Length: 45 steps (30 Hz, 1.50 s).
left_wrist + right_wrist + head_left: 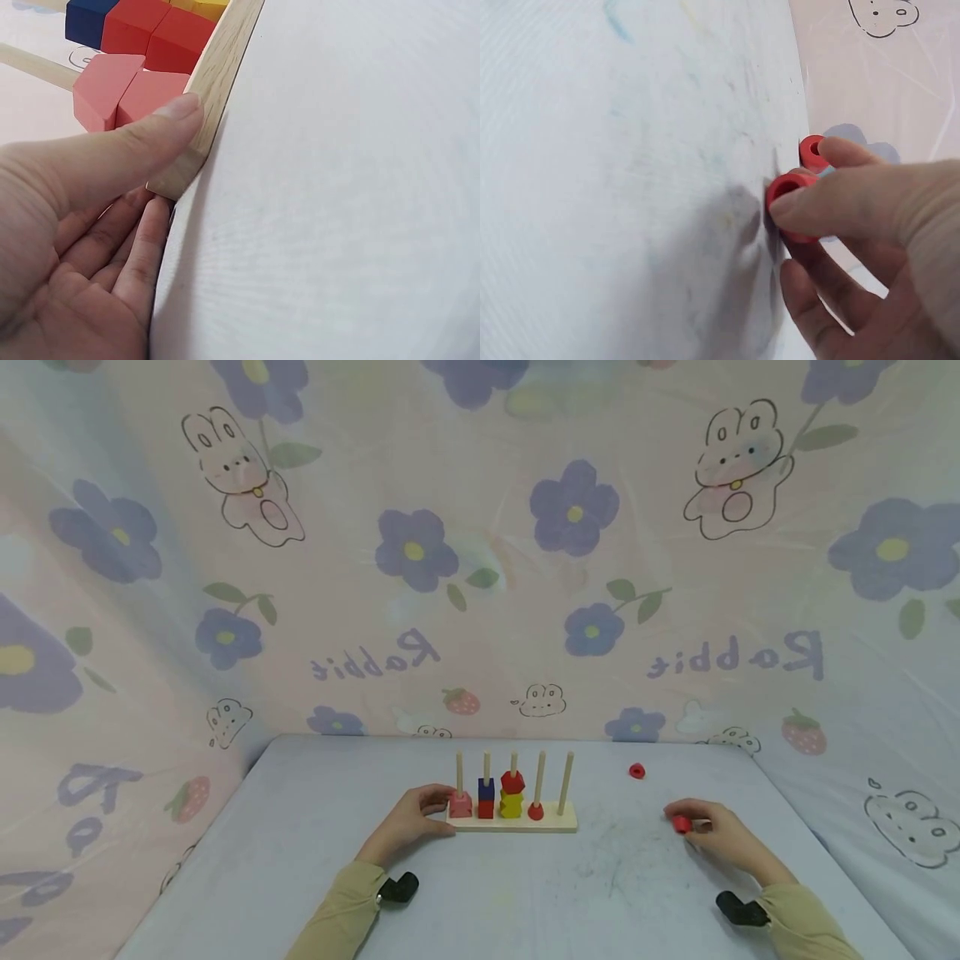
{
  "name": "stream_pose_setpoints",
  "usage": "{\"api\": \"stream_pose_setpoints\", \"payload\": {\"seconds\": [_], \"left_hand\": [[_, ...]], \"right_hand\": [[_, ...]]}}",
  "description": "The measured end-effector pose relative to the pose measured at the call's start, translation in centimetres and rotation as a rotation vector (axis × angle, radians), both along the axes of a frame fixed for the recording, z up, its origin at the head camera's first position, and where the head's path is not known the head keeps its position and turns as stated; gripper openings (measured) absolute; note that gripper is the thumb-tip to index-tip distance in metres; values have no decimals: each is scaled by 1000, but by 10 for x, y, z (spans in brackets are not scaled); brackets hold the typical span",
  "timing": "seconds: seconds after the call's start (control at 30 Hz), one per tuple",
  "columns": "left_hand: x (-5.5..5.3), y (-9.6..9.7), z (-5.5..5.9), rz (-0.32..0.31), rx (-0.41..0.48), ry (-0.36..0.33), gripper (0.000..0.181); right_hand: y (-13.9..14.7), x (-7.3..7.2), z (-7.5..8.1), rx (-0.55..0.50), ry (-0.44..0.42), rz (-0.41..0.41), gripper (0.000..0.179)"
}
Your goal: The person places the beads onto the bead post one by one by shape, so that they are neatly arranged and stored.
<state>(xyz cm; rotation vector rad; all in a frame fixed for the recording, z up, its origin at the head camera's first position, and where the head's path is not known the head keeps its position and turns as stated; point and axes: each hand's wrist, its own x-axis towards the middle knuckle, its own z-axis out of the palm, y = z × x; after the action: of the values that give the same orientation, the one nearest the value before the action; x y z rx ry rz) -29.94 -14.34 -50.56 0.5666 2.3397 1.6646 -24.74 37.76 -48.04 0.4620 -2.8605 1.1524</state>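
A wooden peg stacker [517, 829] stands on the table, and my left hand [408, 818] grips its left end. In the left wrist view the thumb [176, 112] presses the front edge of the base. Pink blocks [461, 807] sit on the leftmost peg. Beside them are a blue block [486, 788] above red, then a red block [513, 782] over yellow ones [512, 805]. A small red piece [536, 812] rests low on the fourth peg; the rightmost peg [566, 785] is bare. Over to the right, my right hand [723, 837] pinches a red bead with a hole [799, 184].
Another red bead [637, 771] lies on the table farther back, between the stacker and my right hand. The white tabletop [525, 902] meets a hanging patterned sheet [480, 610] at the back. Each wrist wears a black device [399, 888].
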Motion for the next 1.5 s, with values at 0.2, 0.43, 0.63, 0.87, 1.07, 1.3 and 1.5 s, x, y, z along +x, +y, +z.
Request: {"api": "stream_pose_setpoints", "payload": {"seconds": [0.2, 0.43, 0.63, 0.87, 1.07, 1.3, 1.5], "left_hand": [[0, 0, -1, -9, 7, 9, 62], [-1, -1, -1, -24, 26, 15, 62], [-1, -2, -2, -24, 17, 19, 63], [-1, -1, -2, -18, 18, 6, 62], [0, -1, -1, -16, 12, 16, 63], [0, -1, -2, -17, 19, 31, 62], [0, -2, -3, -22, 31, 29, 62]], "right_hand": [[-1, 1, -1, 2, 32, 6, 36], [-3, 2, 2, 21, 4, 2, 34], [-4, 3, 2, 42, -34, -15, 32], [-5, 2, 2, 37, -44, -25, 26], [-9, -2, 2, 13, -10, -22, 24], [-25, -4, 15, -89, -29, 13, 33], [-47, -10, 32, -226, 34, 74, 35]]}}
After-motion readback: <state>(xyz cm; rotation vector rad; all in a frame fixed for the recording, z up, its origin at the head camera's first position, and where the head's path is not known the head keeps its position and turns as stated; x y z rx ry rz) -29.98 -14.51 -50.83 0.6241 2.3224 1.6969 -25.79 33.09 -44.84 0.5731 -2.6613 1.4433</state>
